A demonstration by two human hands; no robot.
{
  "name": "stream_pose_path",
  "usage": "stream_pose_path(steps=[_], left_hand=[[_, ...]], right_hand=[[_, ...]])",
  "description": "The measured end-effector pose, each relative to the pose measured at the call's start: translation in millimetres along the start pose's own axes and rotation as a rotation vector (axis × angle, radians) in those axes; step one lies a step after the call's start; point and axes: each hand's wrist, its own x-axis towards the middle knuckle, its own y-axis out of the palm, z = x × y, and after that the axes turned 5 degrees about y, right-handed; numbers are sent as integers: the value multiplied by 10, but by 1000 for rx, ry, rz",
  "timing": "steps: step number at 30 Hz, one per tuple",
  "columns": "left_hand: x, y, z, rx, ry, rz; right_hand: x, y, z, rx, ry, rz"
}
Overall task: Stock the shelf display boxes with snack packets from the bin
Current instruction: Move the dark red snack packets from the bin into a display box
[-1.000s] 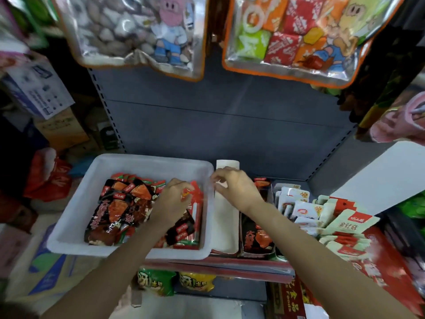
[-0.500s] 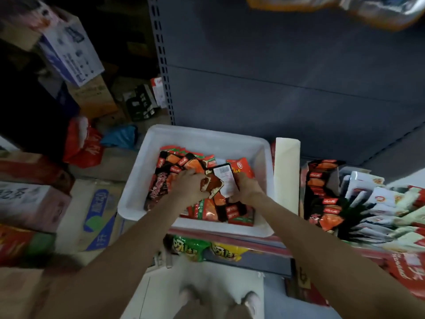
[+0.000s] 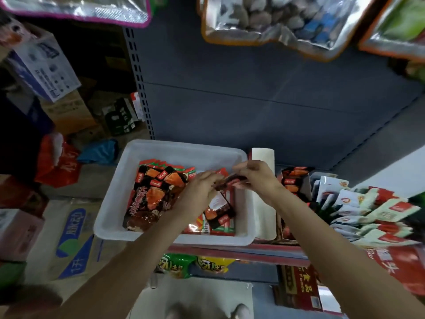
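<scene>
Both hands (image 3: 232, 180) raised, packet (image 3: 230, 180) seemingly lifted

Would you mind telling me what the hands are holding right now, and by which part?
The right hand pinches a dark red snack packet at its right end, above the white bin; the left hand touches its other end.

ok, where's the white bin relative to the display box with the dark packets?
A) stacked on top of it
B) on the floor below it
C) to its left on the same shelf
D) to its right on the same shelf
C: the white bin sits on the shelf to the left of the display box, with a white divider panel between them.
</scene>
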Motion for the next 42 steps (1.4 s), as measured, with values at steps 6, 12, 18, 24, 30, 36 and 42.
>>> stream_pose_path(steps=[6,12,18,24,30,36,42], left_hand=[[393,45,-470,-69,1,-214],[711,369,-1023,-213,44,-109],[893,809,-1111,114,81,92],[991,992,-1249,405,57,178],[993,1077,-1232,479,91,50],[1021,1123,-1153,419,58,74],[1088,1152,-1136,290,14,59]], right_hand=[[-285,-616,77,-264,-306,-71],[-433,-1356,-29,-454,-468,-382],[-478,-1923,-129,-480,-461,-591],[-380,-2015,-205,-463,-521,-657],[-351,-1970,-231,-489,-697,-723],[-267,-1987,-326,-508,-772,-692],[-234,-1943,-356,-505,-808,-641]])
